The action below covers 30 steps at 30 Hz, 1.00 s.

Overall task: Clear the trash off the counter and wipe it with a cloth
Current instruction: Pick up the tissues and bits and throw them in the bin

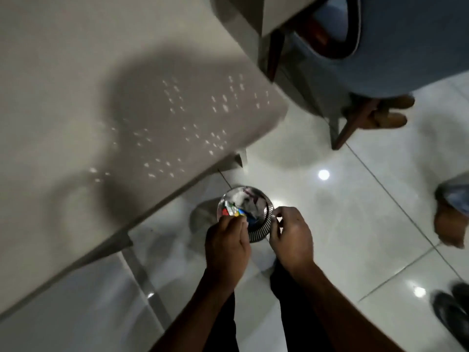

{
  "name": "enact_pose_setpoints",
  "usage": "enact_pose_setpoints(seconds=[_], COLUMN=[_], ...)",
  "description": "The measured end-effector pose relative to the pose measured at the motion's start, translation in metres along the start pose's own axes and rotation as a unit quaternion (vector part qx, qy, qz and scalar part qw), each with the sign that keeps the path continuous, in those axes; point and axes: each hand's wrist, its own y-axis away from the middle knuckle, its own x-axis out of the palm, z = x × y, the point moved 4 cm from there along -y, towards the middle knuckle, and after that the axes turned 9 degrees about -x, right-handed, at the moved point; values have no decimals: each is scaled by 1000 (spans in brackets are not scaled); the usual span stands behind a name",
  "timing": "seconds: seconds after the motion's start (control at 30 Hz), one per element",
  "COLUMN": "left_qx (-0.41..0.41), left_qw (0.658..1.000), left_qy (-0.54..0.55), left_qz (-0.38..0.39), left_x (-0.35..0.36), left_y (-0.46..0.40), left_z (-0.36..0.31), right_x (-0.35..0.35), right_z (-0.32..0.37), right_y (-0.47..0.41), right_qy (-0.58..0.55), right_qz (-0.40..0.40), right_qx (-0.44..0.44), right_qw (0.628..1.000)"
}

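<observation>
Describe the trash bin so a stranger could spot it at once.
Start at the big pale counter filling the upper left, and follow its near edge down to the glossy white tiled floor. The trash bin stands there just off the edge, under the left hand and right hand. It is small, round and ribbed, with colourful wrappers at its mouth.

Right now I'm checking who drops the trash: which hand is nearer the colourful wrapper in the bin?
Left. The left hand has its fingertips at the colourful wrapper, over the bin. The right hand is at the bin's rim on the far side, apart from the wrapper.
</observation>
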Motion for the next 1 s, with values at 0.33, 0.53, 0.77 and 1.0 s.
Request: enact_pose_setpoints(seconds=[0.33, 0.53, 0.77, 1.0], left_qx=[-157, -104, 63, 126], left_qw=[946, 959, 993, 987], left_qy=[-139, -140, -18, 24], left_qz=[247, 222, 103, -100], left_x=[193, 154, -20, -196], left_y=[-31, -52, -40, -149], left_z=[99, 50, -97, -172], right_x=[150, 107, -59, -206], right_z=[-111, -90, 5, 129], right_y=[-25, -28, -13, -79], right_qy=[27, -18, -117, -104], right_qz=[141, 96, -102, -239], right_qx=[87, 57, 41, -17], right_qw=[986, 994, 987, 965])
